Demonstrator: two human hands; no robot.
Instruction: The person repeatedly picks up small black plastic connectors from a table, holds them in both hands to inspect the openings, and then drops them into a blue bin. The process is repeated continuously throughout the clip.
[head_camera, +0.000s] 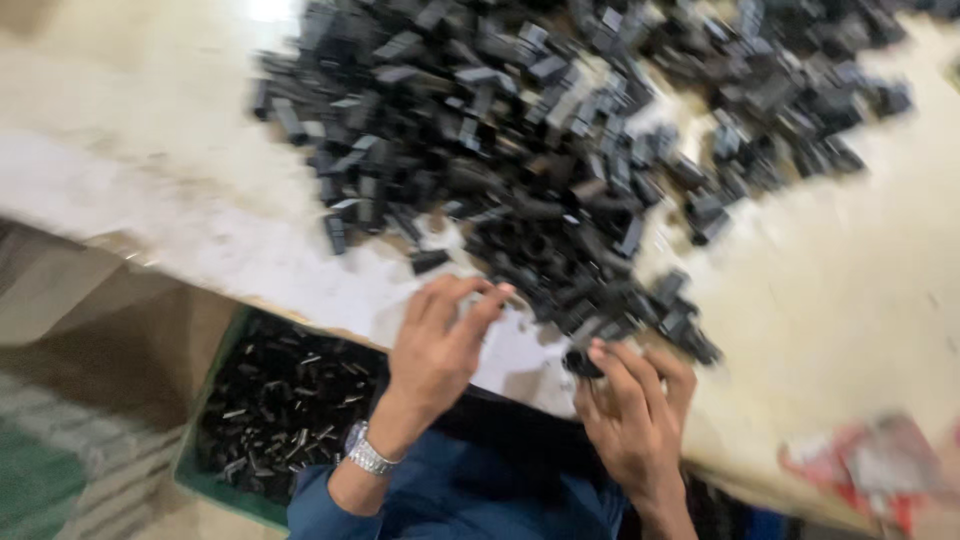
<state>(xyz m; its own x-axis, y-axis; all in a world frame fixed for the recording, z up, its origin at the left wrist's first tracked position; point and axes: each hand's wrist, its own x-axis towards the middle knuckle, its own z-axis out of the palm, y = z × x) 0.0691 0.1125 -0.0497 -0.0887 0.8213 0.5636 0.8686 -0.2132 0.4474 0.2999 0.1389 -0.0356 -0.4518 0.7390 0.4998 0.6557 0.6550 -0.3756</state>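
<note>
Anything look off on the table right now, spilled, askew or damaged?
Nothing clearly damaged, though the picture is blurred. The black plastic parts lie in a loose, sprawling heap on the white table, with a few strays apart near the left hand. The right hand pinches one part at the table edge.

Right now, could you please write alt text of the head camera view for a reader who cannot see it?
A person's left hand and right hand work at the near edge of a large pile of small black plastic parts on a pale table; the right hand pinches one black part. Below the table edge, a green bin holds more parts. The image is blurred.
</note>
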